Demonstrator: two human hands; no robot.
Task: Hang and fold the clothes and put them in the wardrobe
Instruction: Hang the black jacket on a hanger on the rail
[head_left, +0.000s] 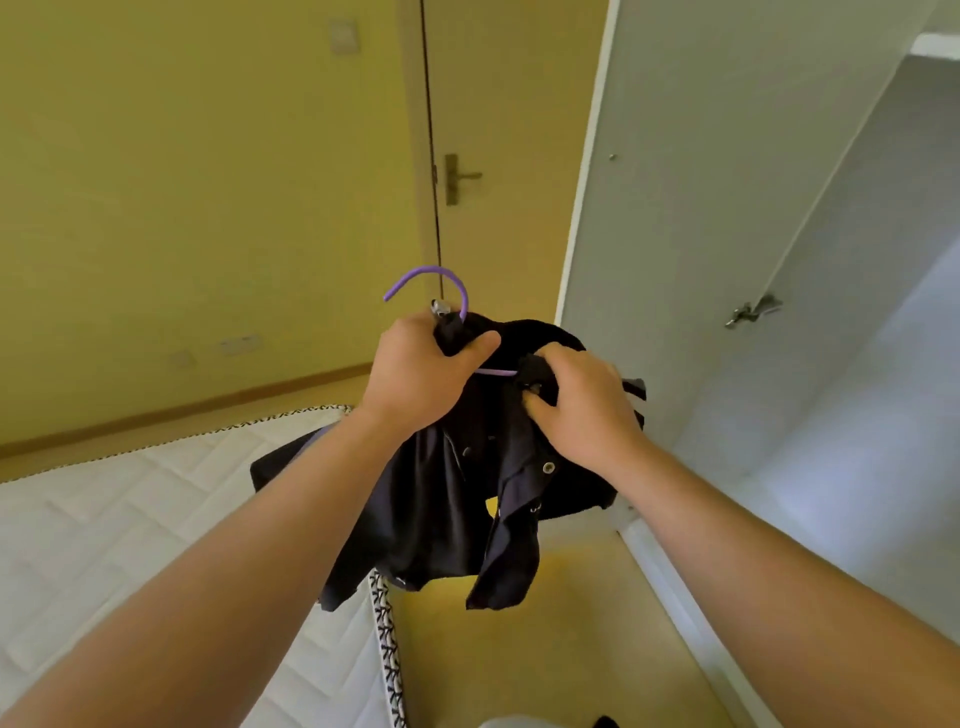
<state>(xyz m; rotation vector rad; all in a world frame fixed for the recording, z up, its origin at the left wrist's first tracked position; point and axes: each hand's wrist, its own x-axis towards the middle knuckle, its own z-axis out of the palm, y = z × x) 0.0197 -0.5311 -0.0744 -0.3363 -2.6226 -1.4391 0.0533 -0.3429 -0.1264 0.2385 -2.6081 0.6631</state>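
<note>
Item: one dark navy buttoned shirt (441, 519), draped on a thin purple hanger with a curved hook (465, 301), held in the air before me, above the corner of the white quilted mattress (130, 519) and just left of the open white wardrobe door (701, 208). My left hand (415, 374) curls round the hanger's neck and the collar. My right hand (582, 405) pinches dark cloth at the shoulder.

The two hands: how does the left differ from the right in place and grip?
The left hand sits higher than the right hand. The left grips the shirt under the hanger hook; the right bunches fabric at the hanger bar. Both hold the dark shirt.
</note>
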